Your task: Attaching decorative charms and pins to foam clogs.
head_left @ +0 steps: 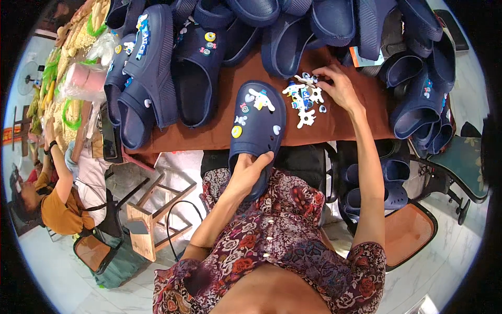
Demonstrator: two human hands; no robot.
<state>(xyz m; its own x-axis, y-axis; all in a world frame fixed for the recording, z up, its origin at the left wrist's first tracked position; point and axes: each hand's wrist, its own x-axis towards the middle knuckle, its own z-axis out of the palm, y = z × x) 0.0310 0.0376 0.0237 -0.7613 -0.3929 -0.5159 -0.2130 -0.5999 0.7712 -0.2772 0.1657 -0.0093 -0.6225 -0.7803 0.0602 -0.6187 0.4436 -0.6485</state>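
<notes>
My left hand [251,171] grips a navy clog [260,123] by its heel end, fingers inside the foot opening and thumb along the outer side. The clog is tilted toe-away over the table's near edge. On its upper sit several shoe charms: a white long-eared figure [261,99], a candy shape, a yellow ring [237,131] and pale hearts. Right of it lies a small pile of loose charms [302,99], white, blue and yellow. At the pile's far edge my right hand [337,86] has its thumb and fingertips closed around a charm [307,79].
Many navy clogs [197,73] crowd the far and left parts of the brown-covered table [350,112]; more [418,104] lie at the right. Further clogs [368,196] rest below the table's edge. A wooden stool [142,230] stands left. Another person [68,204] sits at the far left.
</notes>
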